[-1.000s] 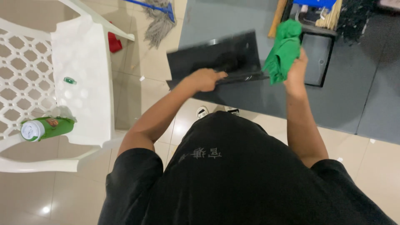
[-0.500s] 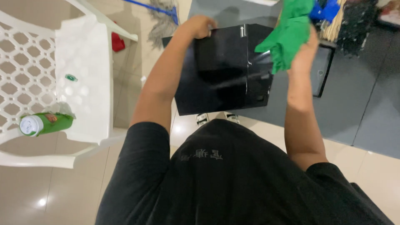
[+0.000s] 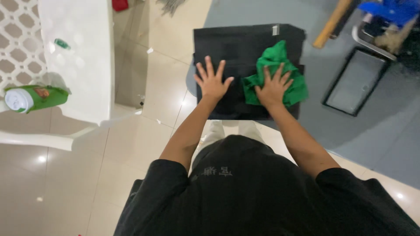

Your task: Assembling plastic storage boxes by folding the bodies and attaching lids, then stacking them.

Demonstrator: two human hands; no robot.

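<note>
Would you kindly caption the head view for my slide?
Left hand flat on a black panel; right hand presses a green cloth onto it.

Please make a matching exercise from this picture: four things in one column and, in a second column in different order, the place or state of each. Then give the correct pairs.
Things:
1. left hand
2. green cloth
3. green spray can
4. black panel

Places or states:
A. lies on its side on the white plastic chair
B. pressed under the right hand
C. flat on the bare panel, fingers spread
D. lies flat under both hands

Pairs: 1-C, 2-B, 3-A, 4-D
</note>
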